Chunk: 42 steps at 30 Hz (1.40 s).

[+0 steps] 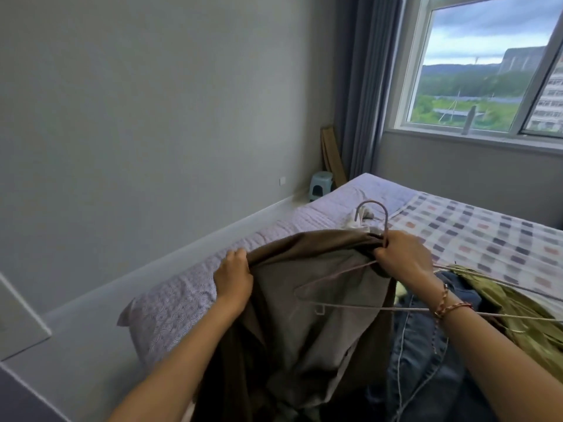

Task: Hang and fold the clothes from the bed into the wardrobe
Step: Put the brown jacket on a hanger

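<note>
Head view, the only one.

- Left hand [234, 275]: fingers curled round the upper edge of a brown garment [304, 269], pinching it at the left end.
- Right hand [402, 257]: closed round the neck of a wire hanger [386, 222], with a bunch of the brown cloth caught in the same grip. Cord bracelet [447, 303] on that wrist.
- The brown garment is held up over the near edge of the bed [475, 226]. Its top edge is stretched left to right between the hands, and the rest drops toward the viewer.
- Hanger: hook stands up and curls left on the far side of the right hand. The long axis runs left to right, and the left end lies across the front of the cloth, not inside it.
- Jeans [426, 345] and a green garment [524, 306] lie on the bed at near right. More wire shows there, possibly a second hanger.
- Far side: window [487, 71], curtain [362, 86], small stool [320, 185].

Judgement: early stage. The brown piece is not yet seated on the hanger, at least two more pieces wait, and the wardrobe is out of view.
</note>
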Available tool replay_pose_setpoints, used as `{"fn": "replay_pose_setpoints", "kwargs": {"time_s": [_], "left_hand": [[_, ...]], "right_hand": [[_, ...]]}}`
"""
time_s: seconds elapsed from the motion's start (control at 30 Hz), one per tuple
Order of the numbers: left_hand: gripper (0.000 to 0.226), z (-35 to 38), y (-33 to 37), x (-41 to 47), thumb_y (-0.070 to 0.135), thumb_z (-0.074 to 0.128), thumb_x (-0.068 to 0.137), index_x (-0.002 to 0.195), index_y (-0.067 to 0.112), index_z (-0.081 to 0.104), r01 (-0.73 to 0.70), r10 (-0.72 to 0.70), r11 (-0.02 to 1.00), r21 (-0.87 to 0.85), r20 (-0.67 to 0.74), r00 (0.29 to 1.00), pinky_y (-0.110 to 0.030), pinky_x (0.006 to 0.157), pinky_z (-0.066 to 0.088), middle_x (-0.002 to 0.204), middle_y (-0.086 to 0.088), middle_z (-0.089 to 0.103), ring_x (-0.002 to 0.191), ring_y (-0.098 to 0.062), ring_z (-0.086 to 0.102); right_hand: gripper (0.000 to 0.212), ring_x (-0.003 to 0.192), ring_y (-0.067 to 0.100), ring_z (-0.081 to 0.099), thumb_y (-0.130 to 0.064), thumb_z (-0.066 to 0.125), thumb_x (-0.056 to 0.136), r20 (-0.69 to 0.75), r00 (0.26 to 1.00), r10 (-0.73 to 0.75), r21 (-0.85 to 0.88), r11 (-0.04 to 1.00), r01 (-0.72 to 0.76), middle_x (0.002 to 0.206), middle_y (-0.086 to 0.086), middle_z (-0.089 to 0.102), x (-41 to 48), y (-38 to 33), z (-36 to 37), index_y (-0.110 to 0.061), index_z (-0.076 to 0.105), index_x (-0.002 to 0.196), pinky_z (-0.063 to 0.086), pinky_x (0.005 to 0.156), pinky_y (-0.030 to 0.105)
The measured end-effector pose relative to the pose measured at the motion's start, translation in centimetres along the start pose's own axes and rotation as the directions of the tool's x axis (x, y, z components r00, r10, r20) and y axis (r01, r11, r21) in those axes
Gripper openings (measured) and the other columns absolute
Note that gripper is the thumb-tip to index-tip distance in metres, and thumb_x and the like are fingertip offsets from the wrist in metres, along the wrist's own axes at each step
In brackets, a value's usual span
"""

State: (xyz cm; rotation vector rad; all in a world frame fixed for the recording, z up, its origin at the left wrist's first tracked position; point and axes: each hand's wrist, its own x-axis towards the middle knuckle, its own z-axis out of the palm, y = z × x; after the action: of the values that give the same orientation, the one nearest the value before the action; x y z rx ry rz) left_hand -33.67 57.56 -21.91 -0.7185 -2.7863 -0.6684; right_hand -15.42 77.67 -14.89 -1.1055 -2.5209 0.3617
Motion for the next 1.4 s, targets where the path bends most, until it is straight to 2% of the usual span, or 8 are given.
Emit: {"fn": "replay_pose_setpoints", "kwargs": {"time_s": [0.2,0.37,0.5,0.7,0.83,1.13,1.27,1.4], "left_hand": [[0.019,-5.1,-0.3,4.2,-0.006,0.051,0.082,0.099,0.001,0.05,-0.267,0.273,0.962,0.055,-0.189,0.943,-0.035,0.063,0.034,0.101,-0.018,0.051,0.091,-0.037,0.053],[0.058,-7.4,-1.2,5.6,0.055,0.069,0.071,0.094,0.007,0.044,-0.518,0.449,0.807,0.283,0.276,0.85,-0.035,0.074,0.043,0.1,-0.013,0.056,0.09,-0.031,0.057],[0.052,-8.6,-2.3,6.6,0.053,0.059,0.082,0.096,0.004,0.057,-0.561,0.401,0.738,0.375,0.424,0.812,-0.033,0.077,0.043,0.103,-0.013,0.061,0.096,-0.029,0.058],[0.023,-8.6,-5.6,8.6,0.025,0.057,0.092,0.097,0.006,0.069,-0.19,0.21,0.978,-0.09,0.477,0.854,-0.027,0.067,0.04,0.084,-0.008,0.063,0.081,-0.021,0.056],[0.021,-7.1,-7.6,7.7,0.021,0.048,0.097,0.105,0.009,0.063,0.253,0.028,0.852,-0.457,0.524,0.851,-0.017,0.066,0.048,0.095,-0.009,0.063,0.084,-0.018,0.059],[0.023,-7.3,-6.6,7.2,0.026,0.053,0.094,0.092,0.006,0.064,0.511,-0.018,0.707,-0.49,0.709,0.704,-0.021,0.06,0.054,0.087,-0.01,0.066,0.067,-0.013,0.065],[0.03,-7.5,-5.1,5.8,0.025,0.051,0.095,0.11,0.0,0.059,0.529,0.101,0.646,-0.55,0.749,0.655,-0.022,0.071,0.054,0.097,-0.013,0.065,0.077,-0.014,0.064],[0.036,-7.9,-3.4,3.2,0.027,0.053,0.09,0.115,0.002,0.059,0.542,0.226,0.618,-0.569,0.79,0.571,-0.025,0.084,0.051,0.108,-0.017,0.066,0.094,-0.02,0.063]], "right_hand": [[0.006,0.074,0.026,0.047,-0.014,0.051,0.087,-0.028,0.999,0.033,0.038,0.999,-0.031,0.088,0.012,0.053,1.0,-1.0,1.3,-0.013,0.048,0.082,0.039,0.065,0.033],[0.011,0.085,0.033,0.057,-0.016,0.051,0.087,-0.027,0.996,0.085,0.022,0.996,-0.084,0.098,0.016,0.059,1.9,-0.5,2.7,-0.01,0.056,0.094,0.044,0.069,0.036],[0.006,0.084,0.031,0.059,-0.022,0.053,0.087,0.071,0.996,0.046,-0.002,0.999,-0.046,0.092,0.012,0.062,1.9,-0.8,4.6,-0.016,0.054,0.085,0.045,0.067,0.034],[0.013,0.065,0.018,0.051,-0.023,0.06,0.086,0.352,0.931,-0.096,0.139,0.989,0.05,0.073,0.005,0.055,2.7,-2.2,6.3,-0.011,0.055,0.082,0.036,0.053,0.027],[0.039,0.071,0.011,0.053,-0.03,0.07,0.081,0.426,0.869,-0.251,0.314,0.942,0.118,0.086,0.002,0.06,3.2,-3.4,6.3,0.0,0.061,0.103,0.043,0.063,0.021],[0.016,0.039,0.002,0.038,-0.017,0.065,0.086,0.489,0.791,-0.368,0.614,0.789,-0.013,0.053,-0.003,0.046,2.3,-7.5,5.0,-0.002,0.062,0.083,0.03,0.038,0.013],[0.021,0.067,0.013,0.052,-0.019,0.064,0.086,0.42,0.827,-0.373,0.428,0.885,0.181,0.068,-0.005,0.053,0.8,-10.5,10.3,-0.013,0.06,0.106,0.03,0.05,0.017],[0.052,0.111,0.02,0.056,-0.002,0.058,0.076,0.421,0.792,-0.442,0.659,0.749,0.068,0.116,0.009,0.062,-0.5,-11.8,15.3,-0.005,0.05,0.128,0.039,0.088,0.015]]}}
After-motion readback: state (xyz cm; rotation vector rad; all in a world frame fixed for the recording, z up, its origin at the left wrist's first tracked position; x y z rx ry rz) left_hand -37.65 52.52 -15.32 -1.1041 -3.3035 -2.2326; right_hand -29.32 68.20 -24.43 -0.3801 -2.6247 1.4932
